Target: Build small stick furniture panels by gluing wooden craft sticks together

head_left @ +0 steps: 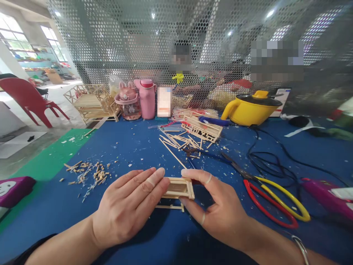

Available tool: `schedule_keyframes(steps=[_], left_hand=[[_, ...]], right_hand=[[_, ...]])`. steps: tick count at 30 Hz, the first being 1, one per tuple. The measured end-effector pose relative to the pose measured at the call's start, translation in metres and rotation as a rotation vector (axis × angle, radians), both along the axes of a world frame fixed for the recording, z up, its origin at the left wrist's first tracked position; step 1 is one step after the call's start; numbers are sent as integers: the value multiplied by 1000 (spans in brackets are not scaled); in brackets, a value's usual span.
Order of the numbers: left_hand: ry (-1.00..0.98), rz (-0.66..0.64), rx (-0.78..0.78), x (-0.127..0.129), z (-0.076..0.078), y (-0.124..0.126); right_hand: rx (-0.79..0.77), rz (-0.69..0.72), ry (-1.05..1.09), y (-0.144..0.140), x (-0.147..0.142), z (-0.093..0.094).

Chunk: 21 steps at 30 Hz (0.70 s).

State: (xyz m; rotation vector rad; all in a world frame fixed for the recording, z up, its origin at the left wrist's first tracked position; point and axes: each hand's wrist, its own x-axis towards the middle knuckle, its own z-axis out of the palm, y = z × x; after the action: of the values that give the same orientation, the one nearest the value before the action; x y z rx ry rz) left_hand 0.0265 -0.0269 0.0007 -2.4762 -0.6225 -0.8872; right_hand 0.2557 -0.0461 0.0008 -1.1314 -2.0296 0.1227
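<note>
A small box-like frame of glued wooden sticks (179, 187) is between my hands, low over the blue table. My right hand (217, 200) grips its right end, index finger on the top edge and thumb on the near side. Across the left part lies my left hand (132, 204), fingers straight and side by side; they cover that part of the frame, and the thumb is hidden. Pale tape wraps some fingertips and finger joints. Below the frame, a lower stick rail (171, 207) shows, partly covered.
Scissors with red and yellow handles (271, 206), pliers (206, 152), loose sticks (179, 138) and another stick model (202, 128) lie beyond. Cut scraps (96, 173) are at left. A yellow pot (255, 110), pink bottle (147, 101) and phone (164, 101) stand before a perforated screen. Purple glue gun (328, 195) lies right.
</note>
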Motion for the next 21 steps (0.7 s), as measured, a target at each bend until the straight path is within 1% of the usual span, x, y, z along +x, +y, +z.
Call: schedule_keyframes(steps=[3,6,9,11,13,15,16,18,19,21], left_hand=[[-44,75,5,0,2,-1],[-128,176,-1,1,1,0],[-239,264,-82,3,-3,-1],[-300,277,-156,3,-5,-2],[-340,245,-224,3,-5,-4],[-366,182,-292,2,-2,-6],[-375,150,-336,2,-1,-7],[-408,95,-447,1,2,-6],[-432,59,-503,0,2,-5],[-500,-36,-588,-1,0,-1]], right_hand=[[50,-3,27,0,-2,1],[40,-4,54,-1,-5,0],[3,-13,87,-3,-6,-3],[-42,13,84,-5,-3,-2],[-122,106,73,-6,4,5],[-210,195,106,-5,10,18],[-244,211,139,-3,12,27],[-321,169,140,1,14,45],[-372,155,97,4,13,53],[-484,180,-16,11,9,63]])
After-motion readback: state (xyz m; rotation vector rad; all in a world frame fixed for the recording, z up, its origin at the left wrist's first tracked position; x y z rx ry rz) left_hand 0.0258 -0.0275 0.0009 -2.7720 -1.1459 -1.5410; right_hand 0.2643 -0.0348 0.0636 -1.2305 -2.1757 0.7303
